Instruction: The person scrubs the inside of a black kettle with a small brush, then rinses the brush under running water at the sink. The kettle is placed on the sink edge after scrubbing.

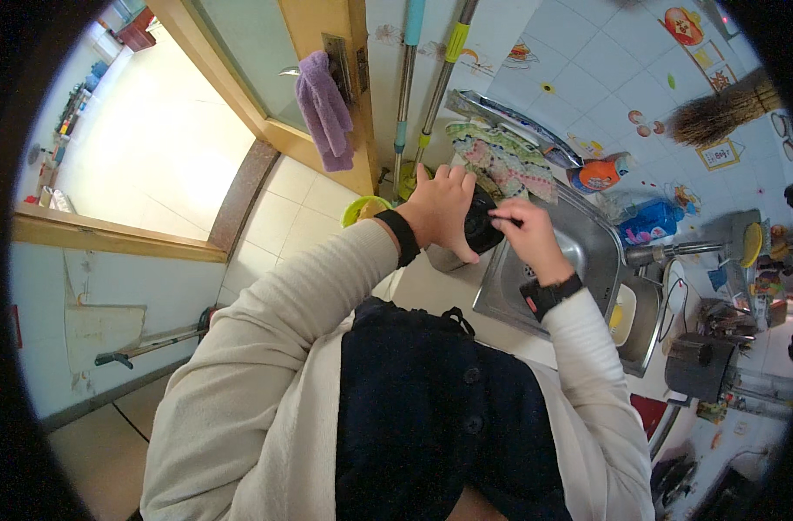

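A dark, rounded container or appliance point(480, 225) stands on the counter at the left edge of the steel sink point(566, 225). My left hand point(443, 205) lies over its left side with the fingers spread, the palm or thumb against it. My right hand point(530, 233) pinches a small dark part at its right side; what that part is cannot be made out. Behind both hands, a patterned green and pink cloth point(501, 156) is draped at the back of the counter.
An orange bottle point(598, 174) and a blue bottle point(650, 223) stand behind the sink near the faucet point(673, 251). Two mop poles point(434, 98) lean at the wall. A purple towel point(325, 114) hangs on the door handle. A green bin point(360, 210) is on the floor.
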Motion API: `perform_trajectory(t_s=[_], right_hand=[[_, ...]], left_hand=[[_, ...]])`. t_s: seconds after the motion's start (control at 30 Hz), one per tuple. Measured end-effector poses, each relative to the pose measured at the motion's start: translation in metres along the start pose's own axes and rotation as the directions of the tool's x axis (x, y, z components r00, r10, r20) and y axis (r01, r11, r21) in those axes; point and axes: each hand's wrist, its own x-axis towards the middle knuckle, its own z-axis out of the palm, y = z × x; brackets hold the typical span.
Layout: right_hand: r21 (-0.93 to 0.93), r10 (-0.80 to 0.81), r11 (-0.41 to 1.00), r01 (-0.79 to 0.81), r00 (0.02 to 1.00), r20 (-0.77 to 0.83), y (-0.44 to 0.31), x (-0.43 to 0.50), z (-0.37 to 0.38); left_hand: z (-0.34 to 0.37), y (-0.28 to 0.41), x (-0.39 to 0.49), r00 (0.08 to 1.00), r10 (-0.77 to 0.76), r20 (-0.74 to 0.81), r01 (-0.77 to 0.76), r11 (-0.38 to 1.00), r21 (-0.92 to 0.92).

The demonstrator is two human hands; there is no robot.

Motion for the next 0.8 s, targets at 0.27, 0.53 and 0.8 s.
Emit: perform_trajectory(t_s=[0.27,0.53,0.8], right_hand=[[-0.029,-0.060,0.998,0.060,0.998,-0.024,0.011,0.017,0.000],[-0.033,-0.038,0.999,0.034,0.992,-0.123,0.009,0.002,0.010],[-0.042,0.062,0.997,-0.067,0.993,-0.099,-0.026,-0.053,0.010]], left_hand=[[0.003,-0.014,0.014,0.985,0.171,0.012,-0.171,0.985,-0.008],[-0.005,-0.018,0.019,0.935,0.349,0.063,-0.344,0.936,-0.068],[-0.003,-0.008,0.020,0.870,0.480,0.111,-0.472,0.877,-0.090]])
